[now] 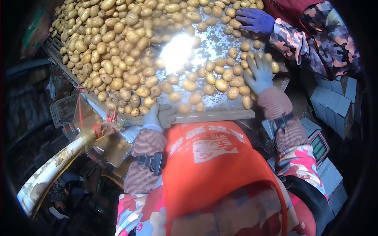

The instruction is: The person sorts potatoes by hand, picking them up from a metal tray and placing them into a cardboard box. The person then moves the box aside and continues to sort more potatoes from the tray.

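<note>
Many potatoes [118, 55] lie on a metal sorting table [216, 39], heaped thickly to the left and more scattered to the right. My left hand [158, 117], in a grey glove, rests at the table's near edge [214, 117] just below the heap, its fingers stretched out to the right and holding nothing. Farther right, my right hand [260, 74], gloved too, lies with fingers spread against a loose group of potatoes [236, 81]. Bright glare hides part of the metal surface between the hands.
A co-worker's purple-gloved hand [256, 19] reaches over potatoes at the upper right. Cardboard boxes [332, 102] and a device with a display [319, 146] stand at the right. A worn white pipe [57, 169] rises at the left, beside a plastic crate [63, 110].
</note>
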Demonstrator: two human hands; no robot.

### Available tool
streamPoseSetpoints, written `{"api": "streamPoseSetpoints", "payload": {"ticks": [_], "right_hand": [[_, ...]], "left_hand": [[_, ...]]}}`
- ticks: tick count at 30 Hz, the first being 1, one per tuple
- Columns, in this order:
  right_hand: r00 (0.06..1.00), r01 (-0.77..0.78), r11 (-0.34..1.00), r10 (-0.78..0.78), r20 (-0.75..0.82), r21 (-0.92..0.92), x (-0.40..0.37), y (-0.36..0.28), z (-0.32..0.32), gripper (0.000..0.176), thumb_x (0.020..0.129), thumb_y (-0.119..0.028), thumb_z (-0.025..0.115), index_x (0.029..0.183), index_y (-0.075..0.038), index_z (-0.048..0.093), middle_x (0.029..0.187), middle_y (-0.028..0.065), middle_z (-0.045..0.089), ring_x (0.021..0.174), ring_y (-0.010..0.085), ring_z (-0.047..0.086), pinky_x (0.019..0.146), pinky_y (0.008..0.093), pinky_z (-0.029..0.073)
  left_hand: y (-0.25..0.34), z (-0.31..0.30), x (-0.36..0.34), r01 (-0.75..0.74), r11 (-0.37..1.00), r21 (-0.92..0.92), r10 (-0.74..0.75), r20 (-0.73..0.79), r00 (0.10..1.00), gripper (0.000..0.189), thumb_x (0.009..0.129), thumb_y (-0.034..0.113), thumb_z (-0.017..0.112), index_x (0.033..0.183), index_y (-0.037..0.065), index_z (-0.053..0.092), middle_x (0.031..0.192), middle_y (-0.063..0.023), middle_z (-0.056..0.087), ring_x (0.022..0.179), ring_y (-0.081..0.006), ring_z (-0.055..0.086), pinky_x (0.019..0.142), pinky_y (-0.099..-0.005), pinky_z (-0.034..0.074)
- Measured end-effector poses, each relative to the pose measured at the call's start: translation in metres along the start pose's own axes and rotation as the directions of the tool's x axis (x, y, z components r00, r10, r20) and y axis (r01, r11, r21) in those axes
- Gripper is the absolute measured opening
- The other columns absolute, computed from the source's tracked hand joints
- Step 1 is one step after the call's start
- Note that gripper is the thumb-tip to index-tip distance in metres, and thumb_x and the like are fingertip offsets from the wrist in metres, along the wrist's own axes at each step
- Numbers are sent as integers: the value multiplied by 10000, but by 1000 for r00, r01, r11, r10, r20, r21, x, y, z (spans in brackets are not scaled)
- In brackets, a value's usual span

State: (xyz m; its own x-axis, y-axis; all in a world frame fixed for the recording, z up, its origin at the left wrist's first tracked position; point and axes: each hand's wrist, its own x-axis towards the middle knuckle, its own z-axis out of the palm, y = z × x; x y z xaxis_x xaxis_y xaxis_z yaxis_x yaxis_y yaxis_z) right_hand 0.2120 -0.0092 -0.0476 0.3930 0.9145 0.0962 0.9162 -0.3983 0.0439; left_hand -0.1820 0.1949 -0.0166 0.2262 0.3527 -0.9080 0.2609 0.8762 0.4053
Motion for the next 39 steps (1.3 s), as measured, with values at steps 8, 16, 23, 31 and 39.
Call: {"api": "streamPoseSetpoints", "payload": {"ticks": [8, 16, 23, 31, 39], "right_hand": [[988, -135, 954, 150, -36, 267, -77, -61, -15, 519, 853, -259, 678, 1362, -162, 633, 1415, 200, 548, 1332, 454, 480, 1117, 611, 348], [996, 56, 922, -23, -90, 384, -71, -61, -16, 466, 788, -229, 725, 1243, -140, 674, 1332, 181, 603, 1264, 427, 542, 1103, 595, 374], [954, -5, 984, 58, -293, 178, 10, -83, -50, 461, 734, -215, 727, 1189, -152, 681, 1345, 141, 590, 1263, 411, 516, 1089, 572, 370], [991, 59, 981, -35, -130, 183, 61, -95, 5, 474, 710, -225, 710, 1176, -158, 655, 1264, 136, 598, 1284, 380, 492, 1049, 578, 379], [983, 118, 948, -153, 98, 296, 53, -107, -2, 226, 828, -107, 646, 1040, -142, 717, 1049, 134, 691, 1015, 336, 675, 863, 477, 529]], "left_hand": [[0, 1, -2, -13, 999, 53, 15, -31, 999, 609, 1048, 500, 413, 1200, -48, 633, 1070, -225, 735, 658, -262, 651, 481, -304, 477], [-5, -5, 1, -23, 1000, -4, 23, -8, 1000, 615, 1053, 514, 420, 1203, -46, 625, 1037, -225, 726, 665, -252, 648, 458, -294, 463], [1, 2, -6, -20, 1000, 13, 20, -18, 1000, 609, 1060, 509, 404, 1218, -45, 604, 1063, -211, 707, 660, -240, 634, 469, -293, 461], [-6, -2, 1, -20, 999, -29, 19, -10, 1000, 614, 1060, 508, 403, 1240, -49, 591, 1097, -218, 713, 654, -231, 628, 462, -283, 452], [-1, -2, 0, -38, 998, 40, 37, 26, 999, 611, 1064, 498, 403, 1254, -49, 598, 1127, -216, 715, 693, -239, 653, 508, -306, 489]]}}
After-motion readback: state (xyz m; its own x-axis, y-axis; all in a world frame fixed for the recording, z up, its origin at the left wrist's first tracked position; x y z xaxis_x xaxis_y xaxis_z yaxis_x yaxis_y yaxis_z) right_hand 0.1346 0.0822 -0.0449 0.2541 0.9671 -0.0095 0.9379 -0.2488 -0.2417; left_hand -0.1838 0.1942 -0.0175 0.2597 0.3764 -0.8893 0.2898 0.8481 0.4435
